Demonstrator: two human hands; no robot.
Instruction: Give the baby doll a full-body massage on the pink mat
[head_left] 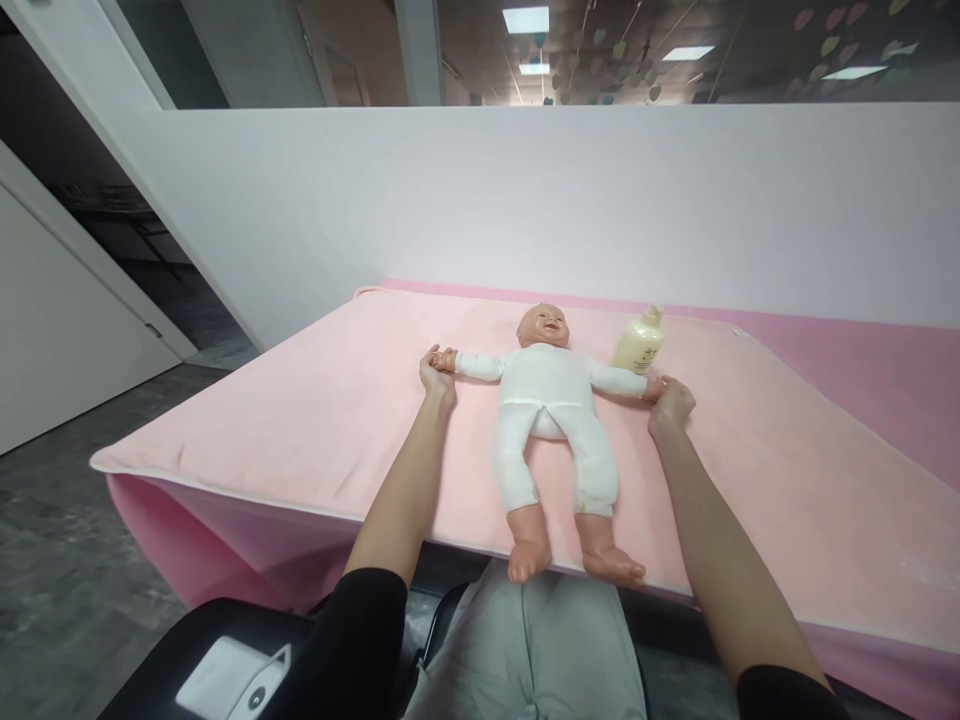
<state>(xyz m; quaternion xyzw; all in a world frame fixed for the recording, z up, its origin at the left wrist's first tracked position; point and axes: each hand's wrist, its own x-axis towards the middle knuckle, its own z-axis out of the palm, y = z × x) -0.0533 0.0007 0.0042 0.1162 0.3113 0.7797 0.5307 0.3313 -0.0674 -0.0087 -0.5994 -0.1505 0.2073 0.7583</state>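
Observation:
A baby doll (546,385) with a white cloth body lies on its back on the pink blanket (300,400). Its head points to the wall, and its bare feet reach the table's front edge. Both doll arms are stretched out sideways. My left hand (437,377) is closed around the doll's hand on the left of the view. On the other side, my right hand (673,405) grips the doll's other hand, fingers curled over it. Just behind that arm stands a pale yellow pump bottle (639,340), close to the doll's sleeve but apart from my hand.
A white wall (555,200) with a window above it rises behind the table. Under the blanket hangs a darker pink cloth (202,545). At lower left a white device (232,680) rests on a black chair (157,660). A white door (67,310) stands at far left.

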